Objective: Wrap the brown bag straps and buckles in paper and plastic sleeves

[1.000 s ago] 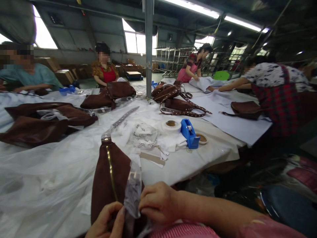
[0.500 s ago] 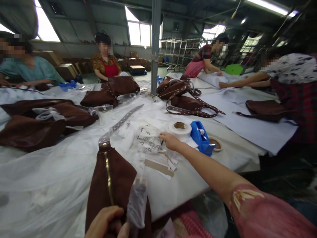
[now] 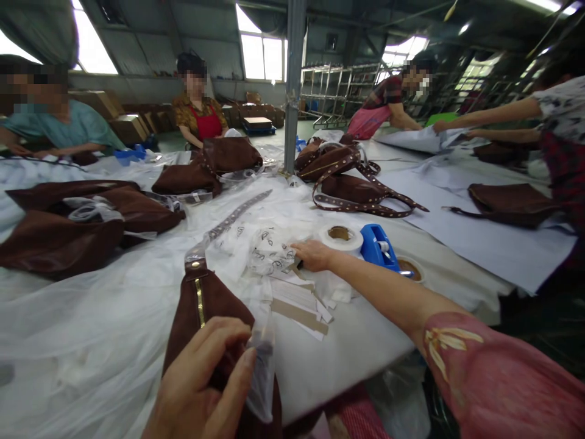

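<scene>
A brown handbag (image 3: 180, 332) lies in front of me with its gold zipper facing up. Its studded strap (image 3: 237, 213), sleeved in clear wrap, stretches away over the table. My left hand (image 3: 205, 378) is over the bag, thumb and forefinger apart, beside a small clear plastic pouch (image 3: 262, 378) on the bag. Farther off, my right hand (image 3: 315, 255) has its fingers closed at the edge of a crumpled, thin white packet with black printed marks (image 3: 269, 250). Its fingertips are partly hidden. Cardboard strips (image 3: 297, 302) lie just below that hand.
A roll of white tape (image 3: 340, 239) and a blue tape dispenser (image 3: 379, 247) stand beyond my right forearm. More brown bags (image 3: 59, 241) lie left, and strapped ones (image 3: 351, 183) sit by a grey post (image 3: 292, 122). Several co-workers stand around the table.
My left hand has risen and moved forward over the bag, its thumb and forefinger spreading. The printed packet looks more bunched under my right hand. At right, a co-worker has shifted a white sheet.
</scene>
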Demonstrator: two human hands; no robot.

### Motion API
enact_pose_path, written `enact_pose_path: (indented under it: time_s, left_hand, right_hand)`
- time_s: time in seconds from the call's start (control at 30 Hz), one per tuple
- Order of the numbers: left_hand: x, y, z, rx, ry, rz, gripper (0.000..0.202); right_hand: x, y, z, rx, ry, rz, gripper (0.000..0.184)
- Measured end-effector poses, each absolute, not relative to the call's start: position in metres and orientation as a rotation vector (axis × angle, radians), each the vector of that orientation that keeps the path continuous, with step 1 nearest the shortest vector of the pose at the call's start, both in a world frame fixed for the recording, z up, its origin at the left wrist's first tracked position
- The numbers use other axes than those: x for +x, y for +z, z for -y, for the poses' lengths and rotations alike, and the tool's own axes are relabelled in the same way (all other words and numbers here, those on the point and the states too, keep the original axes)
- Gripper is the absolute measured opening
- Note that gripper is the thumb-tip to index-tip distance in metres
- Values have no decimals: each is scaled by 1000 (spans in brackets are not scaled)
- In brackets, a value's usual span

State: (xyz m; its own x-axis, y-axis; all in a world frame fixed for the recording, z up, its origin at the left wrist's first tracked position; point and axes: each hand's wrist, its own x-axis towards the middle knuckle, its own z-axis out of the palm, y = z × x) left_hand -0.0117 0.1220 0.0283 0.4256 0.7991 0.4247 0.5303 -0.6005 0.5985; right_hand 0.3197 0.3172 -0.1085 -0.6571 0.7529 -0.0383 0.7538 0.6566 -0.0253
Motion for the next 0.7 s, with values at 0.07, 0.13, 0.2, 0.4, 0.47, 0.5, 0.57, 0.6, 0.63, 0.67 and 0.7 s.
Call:
enact_pose_path:
  time_s: [0.07, 0.13, 0.2, 0.4, 0.47, 0.5, 0.57, 0.6, 0.63, 0.67, 0.7]
  left_hand:
    - [1, 41, -143, 2317, 823, -1094, 11]
    - [18, 49, -168, 2347, 630, -1080, 13]
    - [38, 50, -198, 2418, 400, -1055, 18]
    - [87, 8, -280, 2593, -138, -760, 37]
    - [92, -11, -298, 2619, -176, -760, 41]
    - [92, -19, -305, 2630, -167, -803, 41]
    - [89, -32, -316, 2634, -98, -955, 40]
    - [85, -37, -320, 2623, -51, -1054, 41]
    - [81, -41, -324, 2602, -12, -1152, 42]
    - [77, -45, -328, 2577, 13, -1242, 43]
    - [72, -48, -331, 2547, 20, -1320, 43]
  right_hand:
    - [320, -103, -320, 1358, -7, -2838, 73]
    - [317, -97, -325, 1432, 57, -2829, 67]
    - [313, -93, -331, 1469, 104, -2823, 52]
    - [307, -96, -351, 1423, 83, -2818, 33]
    - [308, -100, -358, 1435, 44, -2818, 32]
    - [308, -102, -362, 1450, 22, -2821, 30]
    - [309, -105, -369, 1487, -26, -2831, 24]
    - [310, -105, -372, 1502, -54, -2842, 22]
    - [310, -105, -375, 1510, -84, -2858, 19]
    - [311, -104, -377, 1513, -113, -2879, 18]
    - [312, -103, -378, 1513, -145, -2904, 16]
